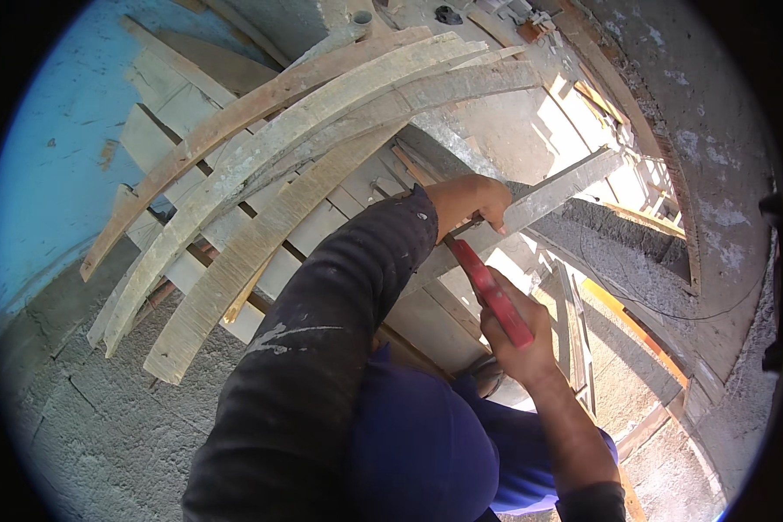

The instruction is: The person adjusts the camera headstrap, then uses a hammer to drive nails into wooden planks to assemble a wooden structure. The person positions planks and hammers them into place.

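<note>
My left hand (474, 202) is closed at a long grey plank (565, 184), its fingers curled down at the plank's edge. What those fingers pinch, if anything, is hidden. A tool with a long red handle (489, 291) is gripped in my right hand (522, 335). Its dark upper end meets the plank just below my left hand, and its exact kind does not show. The plank slants from beside my left forearm up to the right.
Several curved wooden pieces (261, 235) lie stacked to the left, over spaced flat boards (313, 228). A blue wall (56, 165) rises at far left. On the right are a curved opening's edge (670, 187), a thin wire (713, 316) and an orange-yellow strip (635, 326).
</note>
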A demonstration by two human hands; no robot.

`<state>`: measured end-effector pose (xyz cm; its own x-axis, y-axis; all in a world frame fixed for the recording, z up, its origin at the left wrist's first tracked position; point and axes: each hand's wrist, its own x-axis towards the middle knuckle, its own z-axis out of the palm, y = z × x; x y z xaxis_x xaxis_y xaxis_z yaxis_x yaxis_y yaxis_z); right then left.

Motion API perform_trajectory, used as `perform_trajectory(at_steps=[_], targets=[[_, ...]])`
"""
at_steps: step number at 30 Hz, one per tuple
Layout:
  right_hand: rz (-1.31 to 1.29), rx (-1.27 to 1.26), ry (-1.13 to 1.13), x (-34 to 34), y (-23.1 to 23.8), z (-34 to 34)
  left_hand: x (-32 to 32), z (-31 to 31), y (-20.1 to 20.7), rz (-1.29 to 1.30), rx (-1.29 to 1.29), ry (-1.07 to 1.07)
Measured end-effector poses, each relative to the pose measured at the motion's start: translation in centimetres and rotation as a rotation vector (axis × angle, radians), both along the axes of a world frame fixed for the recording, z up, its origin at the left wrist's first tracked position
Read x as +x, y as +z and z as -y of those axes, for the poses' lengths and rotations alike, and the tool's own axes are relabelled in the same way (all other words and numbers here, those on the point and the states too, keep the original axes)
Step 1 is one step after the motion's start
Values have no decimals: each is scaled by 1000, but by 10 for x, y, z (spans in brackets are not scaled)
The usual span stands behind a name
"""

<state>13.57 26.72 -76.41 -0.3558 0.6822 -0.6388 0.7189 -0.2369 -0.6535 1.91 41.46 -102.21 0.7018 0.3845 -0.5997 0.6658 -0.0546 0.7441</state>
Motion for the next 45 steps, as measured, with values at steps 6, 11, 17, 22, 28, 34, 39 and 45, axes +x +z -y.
perform_trajectory(at_steps=[6,11,17,22,28,34,39,45], targets=[[33,56,117,32,30,22,-7,10,6,-91,64,88],[233,151,247,70,159,40,-7,14,-3,30,170,88],[-28,147,55,-26,-40,-1,-9,11,-2,53,134,65],[11,48,15,36,21,28,-7,16,-1,16,273,71],[153,224,172,68,142,45,-2,16,-12,69,162,68],[-63,113,84,-33,-68,-16,-2,11,-8,9,270,3],[-2,104,81,51,68,29,-9,10,-8,77,226,32],[-81,218,107,49,102,22,-5,6,-9,82,212,-32]])
